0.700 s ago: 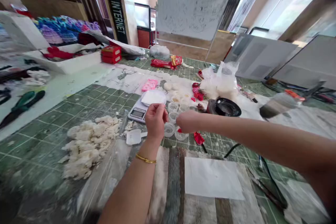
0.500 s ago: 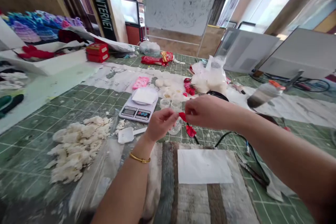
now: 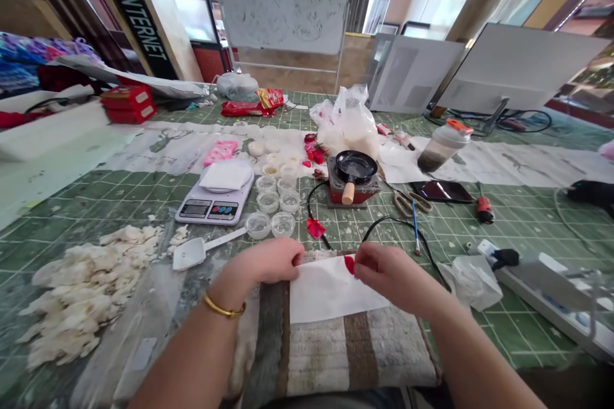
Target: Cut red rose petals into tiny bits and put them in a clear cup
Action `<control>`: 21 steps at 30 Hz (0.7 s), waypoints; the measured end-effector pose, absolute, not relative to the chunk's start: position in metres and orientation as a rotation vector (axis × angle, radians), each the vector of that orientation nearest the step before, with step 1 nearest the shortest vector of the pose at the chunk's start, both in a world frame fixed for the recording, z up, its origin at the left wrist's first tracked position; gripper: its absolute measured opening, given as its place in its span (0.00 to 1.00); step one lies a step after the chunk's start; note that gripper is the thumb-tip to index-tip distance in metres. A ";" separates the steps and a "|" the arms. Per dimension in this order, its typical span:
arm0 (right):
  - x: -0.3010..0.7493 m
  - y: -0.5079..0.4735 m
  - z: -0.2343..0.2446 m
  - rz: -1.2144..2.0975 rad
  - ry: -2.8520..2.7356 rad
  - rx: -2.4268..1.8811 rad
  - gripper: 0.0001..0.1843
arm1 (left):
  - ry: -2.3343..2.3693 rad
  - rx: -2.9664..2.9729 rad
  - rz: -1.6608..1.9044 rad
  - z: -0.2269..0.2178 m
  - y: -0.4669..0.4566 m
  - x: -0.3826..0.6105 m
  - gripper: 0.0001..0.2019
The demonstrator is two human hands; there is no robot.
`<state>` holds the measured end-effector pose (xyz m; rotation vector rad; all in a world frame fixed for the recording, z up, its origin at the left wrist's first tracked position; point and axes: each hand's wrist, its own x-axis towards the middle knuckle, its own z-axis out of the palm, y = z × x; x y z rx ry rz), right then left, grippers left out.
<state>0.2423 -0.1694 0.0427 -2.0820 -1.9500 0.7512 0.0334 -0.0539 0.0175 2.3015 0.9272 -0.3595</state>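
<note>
Red petal-shaped piece point(image 3: 349, 264) sits at the top edge of a white paper sheet point(image 3: 330, 291), tip pointing away from the person, long axis roughly front-to-back, across the sheet's edge. Right hand point(image 3: 396, 278) is pinched closed at it, piece looks held at the fingertips, contact partly hidden. Left hand point(image 3: 261, 262) rests on the sheet's left end, fingers loosely curled, holding the paper down, no clear grip, cannot tell if it is pinching. Sheet's long axis runs left-right, on a striped woven mat point(image 3: 364, 348) right in front of the person. Further out, a second red petal-shaped piece point(image 3: 315, 227) on a green cutting mat point(image 3: 144, 195), just beside a black cord point(image 3: 308, 208). Clear plastic cups point(image 3: 282, 225) and a digital kitchen scale point(image 3: 214, 209) beyond the left hand, white fibre pile point(image 3: 86, 294) further left
</note>
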 end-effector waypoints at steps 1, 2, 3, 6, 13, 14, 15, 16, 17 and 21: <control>0.240 -0.169 0.040 0.761 -1.933 -2.067 0.08 | 0.919 2.293 -0.348 0.018 -0.051 0.030 0.03; 0.237 -0.169 0.036 0.767 -1.918 -2.053 0.08 | 0.925 2.288 -0.333 0.020 -0.049 0.026 0.03; 0.234 -0.168 0.032 0.771 -1.903 -2.040 0.07 | 0.946 2.287 -0.312 0.022 -0.048 0.023 0.04; 0.228 -0.165 0.016 0.803 -1.882 -1.984 0.05 | 1.001 2.280 -0.133 0.031 -0.047 0.017 0.07; 0.225 -0.164 0.005 0.797 -1.752 -1.857 0.05 | 0.687 1.714 0.076 0.032 -0.057 0.030 0.12; 0.223 -0.164 0.007 0.779 -1.729 -1.840 0.05 | 0.624 1.611 0.039 0.028 -0.058 0.034 0.14; 0.219 -0.164 0.009 0.761 -1.714 -1.824 0.05 | 0.583 1.530 0.033 0.024 -0.059 0.038 0.15; 0.216 -0.164 0.011 0.746 -1.709 -1.809 0.05 | 0.562 1.473 0.058 0.019 -0.060 0.042 0.15; 0.213 -0.165 0.013 0.735 -1.713 -1.797 0.05 | 0.551 1.433 0.103 0.015 -0.060 0.046 0.14; 0.227 -0.177 0.017 0.687 -1.728 -1.829 0.08 | 0.503 1.338 0.190 0.004 -0.056 0.049 0.10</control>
